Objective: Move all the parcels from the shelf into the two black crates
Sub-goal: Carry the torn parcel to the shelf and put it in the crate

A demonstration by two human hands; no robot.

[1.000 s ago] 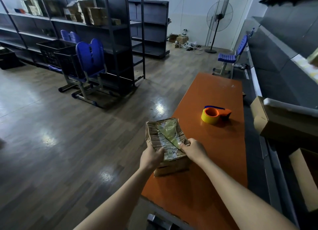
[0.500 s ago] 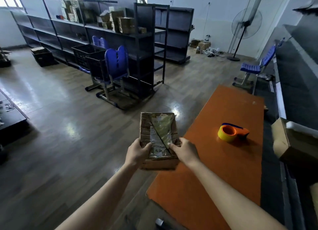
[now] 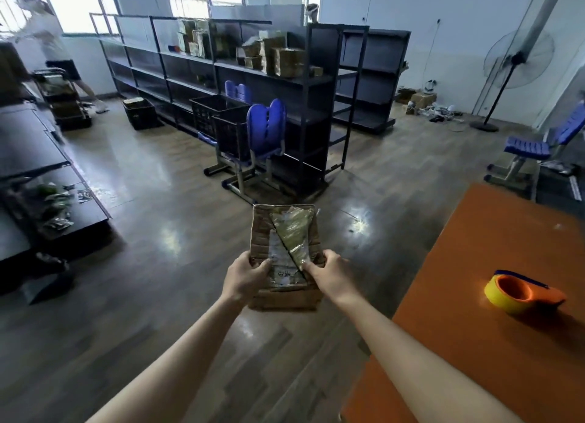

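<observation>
Two crates [image 3: 231,137], orange table [image 3: 459,321], glossy floor [image 3: 142,296]

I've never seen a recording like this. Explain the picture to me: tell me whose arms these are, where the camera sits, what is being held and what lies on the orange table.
There is no machine here. A person wears a wide-angle camera on the head, so you look forward and down along their own bare arms. The left hand and the right hand each grip a near corner of a worn cardboard parcel, held over the floor beside the table. On the table lies a yellow and orange tape dispenser. Across the room stands a dark shelf with more parcels, and black crates stand by blue chairs in front of it.
</observation>
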